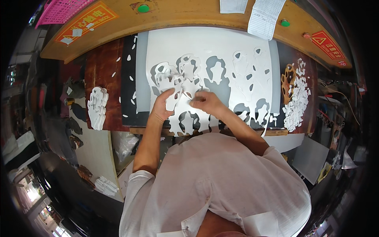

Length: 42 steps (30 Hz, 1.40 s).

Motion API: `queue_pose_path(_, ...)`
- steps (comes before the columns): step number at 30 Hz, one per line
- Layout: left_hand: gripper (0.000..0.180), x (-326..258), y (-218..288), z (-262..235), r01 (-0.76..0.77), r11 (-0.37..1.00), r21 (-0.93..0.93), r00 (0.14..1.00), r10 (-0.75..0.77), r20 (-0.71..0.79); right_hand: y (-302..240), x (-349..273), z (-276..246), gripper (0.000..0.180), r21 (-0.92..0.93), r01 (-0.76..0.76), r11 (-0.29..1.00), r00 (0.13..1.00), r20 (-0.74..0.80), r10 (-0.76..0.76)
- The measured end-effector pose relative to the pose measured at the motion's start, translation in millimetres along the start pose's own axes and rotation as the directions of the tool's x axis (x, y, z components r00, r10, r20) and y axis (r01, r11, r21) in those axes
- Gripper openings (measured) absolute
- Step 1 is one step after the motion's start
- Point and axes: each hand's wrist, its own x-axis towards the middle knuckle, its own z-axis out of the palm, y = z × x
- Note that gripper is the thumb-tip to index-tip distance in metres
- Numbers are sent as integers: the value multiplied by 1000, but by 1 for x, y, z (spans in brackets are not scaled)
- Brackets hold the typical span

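Observation:
A large white sheet (177,43) lies on a pale grey board (275,59), with shoe-upper-shaped openings cut through it. My left hand (161,107) grips white cut pieces (172,102) by their left side, its thumb raised along them. Close by on the right, my right hand (207,103) pinches the white material with curled fingers; its fingertips are partly hidden. More cut shapes, such as a white cut shape (241,61) at the right, still sit within the sheet.
A stack of white cut pieces (97,106) stands on the left. To the right, a brown cutting die (288,83) lies beside a heap of small white scraps (299,104). The yellow machine beam (189,17), with green buttons and hanging papers, spans the far side.

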Motion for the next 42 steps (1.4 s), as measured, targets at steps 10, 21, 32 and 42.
queue_pose_path(10, 38, 22, -56, 18, -298, 661, 688, 800, 566, -198, -94, 21, -120, 21, 806, -39, 590, 966, -120, 228)
queue_pose_path(21, 71, -34, -24, 6, -114, 991, 64, 915, 79, 397, -92, -15, 39, 38, 154, -193, 969, 980, -11, 197)
queue_pose_path(32, 39, -16, -39, -37, -90, 965, 245, 996, 91, 9, -41, -63, 47, 23, -147, -180, 973, 983, -71, 171)
queue_pose_path(42, 58, -71, 21, -10, -155, 957, -244, 915, 232, 329, -6, -84, -83, 31, -605, -99, 790, 883, -419, -210)
